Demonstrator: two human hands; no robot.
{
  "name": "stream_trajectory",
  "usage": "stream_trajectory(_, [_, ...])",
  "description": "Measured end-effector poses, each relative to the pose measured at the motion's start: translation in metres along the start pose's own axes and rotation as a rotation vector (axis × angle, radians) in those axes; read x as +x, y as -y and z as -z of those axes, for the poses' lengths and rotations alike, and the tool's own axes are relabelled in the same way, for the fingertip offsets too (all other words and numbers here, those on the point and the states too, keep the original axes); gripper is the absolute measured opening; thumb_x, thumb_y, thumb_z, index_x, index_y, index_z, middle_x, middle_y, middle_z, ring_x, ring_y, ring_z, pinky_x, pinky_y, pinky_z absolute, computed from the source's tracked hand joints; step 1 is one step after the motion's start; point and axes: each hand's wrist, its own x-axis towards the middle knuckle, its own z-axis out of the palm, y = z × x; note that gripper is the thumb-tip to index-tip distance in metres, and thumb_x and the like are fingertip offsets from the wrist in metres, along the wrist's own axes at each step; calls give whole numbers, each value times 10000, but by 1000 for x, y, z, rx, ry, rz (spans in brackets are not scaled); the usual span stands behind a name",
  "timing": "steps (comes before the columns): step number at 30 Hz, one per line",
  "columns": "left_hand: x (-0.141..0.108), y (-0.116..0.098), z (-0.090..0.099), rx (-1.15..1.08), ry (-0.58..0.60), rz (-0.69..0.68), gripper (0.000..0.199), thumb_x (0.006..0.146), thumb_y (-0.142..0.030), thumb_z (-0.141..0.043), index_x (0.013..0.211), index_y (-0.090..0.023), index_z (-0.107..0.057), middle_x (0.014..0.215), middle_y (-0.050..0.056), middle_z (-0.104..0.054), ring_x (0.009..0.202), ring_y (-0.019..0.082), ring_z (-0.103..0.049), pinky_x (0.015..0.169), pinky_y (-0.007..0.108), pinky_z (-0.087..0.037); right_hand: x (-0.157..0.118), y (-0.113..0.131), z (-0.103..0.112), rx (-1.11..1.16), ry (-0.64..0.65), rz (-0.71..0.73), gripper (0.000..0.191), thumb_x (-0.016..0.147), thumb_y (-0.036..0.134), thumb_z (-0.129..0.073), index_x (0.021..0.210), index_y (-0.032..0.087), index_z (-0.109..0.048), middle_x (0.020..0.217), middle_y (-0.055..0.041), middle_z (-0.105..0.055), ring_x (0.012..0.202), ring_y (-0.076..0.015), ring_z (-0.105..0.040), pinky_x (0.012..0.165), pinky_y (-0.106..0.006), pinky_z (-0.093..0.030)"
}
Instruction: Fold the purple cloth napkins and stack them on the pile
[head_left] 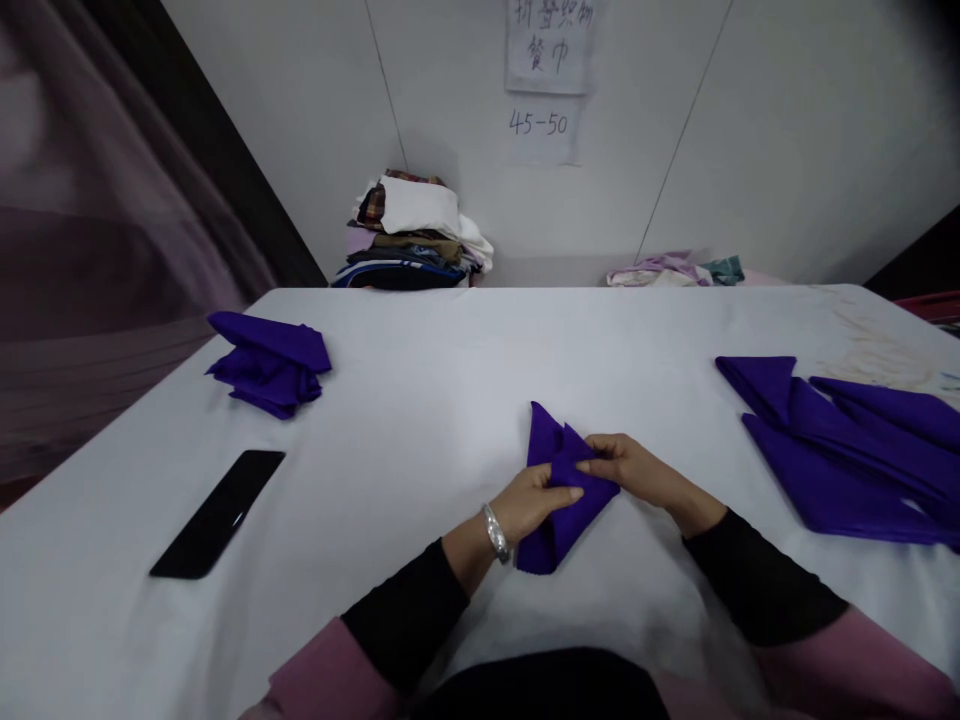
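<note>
A folded purple cloth [574,515] is between my two hands near the middle of the white table [420,400], with pointed corners at its upper end. My left hand [529,505], with a silver bangle at the wrist, pinches the cloth's left side, thumb lying across its front. My right hand [626,468] grips the upper right edge, thumb in front and fingers partly hidden behind the fabric. The two thumbs are a short distance apart.
Folded purple cloths [274,360] lie at the far left, and several more [847,460] spread at the right. A black phone [217,515] rests at the left. Behind the table are stacked clothes [416,235], crumpled fabric [667,270] and handwritten papers [546,125] on the wall.
</note>
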Motion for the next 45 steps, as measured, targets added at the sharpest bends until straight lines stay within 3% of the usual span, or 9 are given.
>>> stream_trajectory(3, [-12,2,2,119,-27,-90,453,722,-353,-674,1114,-160,-555,1024,75,-655,905,191,-607,822,338,-462,8,-3,4,59,-50,-35,289,683,398,-698,812,159,-601,722,4,-611,626,-124,-553,637,-285,-459])
stream_trajectory(7, [-33,9,3,359,-170,-85,733,762,-339,-626,1381,-208,-256,1051,89,-650,905,209,-618,801,367,-472,21,-5,7,86,-56,-26,307,659,383,-720,827,158,-598,739,-2,-624,634,-129,-567,642,-291,-470])
stream_trajectory(11, [-48,16,2,695,-338,-116,798,763,-325,-598,1418,-256,-148,979,48,-660,877,217,-619,799,370,-457,35,0,5,52,-27,2,313,659,364,-717,871,163,-604,793,-12,-640,667,-141,-586,653,-296,-479])
stream_trajectory(14, [-53,20,3,838,-398,-115,793,771,-309,-565,1424,-260,-119,956,36,-655,855,215,-617,786,357,-450,44,6,1,16,-18,12,353,673,342,-702,971,180,-604,829,-19,-648,693,-159,-601,656,-307,-486])
stream_trajectory(19, [-52,22,5,933,-442,-129,716,811,-306,-497,1424,-238,-133,873,24,-645,810,202,-603,743,333,-445,52,2,0,-280,-124,37,518,721,319,-651,1210,203,-526,783,-10,-619,631,-146,-569,583,-286,-462])
stream_trajectory(23, [-50,24,7,953,-451,-168,630,844,-301,-446,1410,-227,-178,804,10,-635,758,189,-595,691,309,-438,51,-5,2,-427,-235,41,578,756,351,-613,1287,177,-467,790,-13,-590,643,-138,-546,585,-275,-446])
stream_trajectory(30, [-48,29,7,1072,-469,-233,558,856,-261,-421,1383,-200,-247,740,1,-626,703,182,-581,643,303,-441,57,-5,-5,-662,-341,115,527,811,383,-543,1302,212,-457,854,-27,-636,663,-147,-562,620,-281,-440])
stream_trajectory(38, [-46,36,9,1195,-465,-329,535,852,-247,-437,1360,-198,-278,897,51,-658,821,202,-610,736,353,-485,66,-6,-11,-868,-362,155,469,856,363,-493,1290,190,-457,788,-16,-652,661,-157,-574,612,-264,-406])
stream_trajectory(45, [-46,37,7,1344,-429,-280,537,848,-215,-430,1360,-178,-272,901,64,-653,818,212,-602,739,362,-477,69,-3,-14,-1039,-347,93,429,852,338,-508,1253,186,-494,847,-39,-670,723,-176,-592,617,-266,-388])
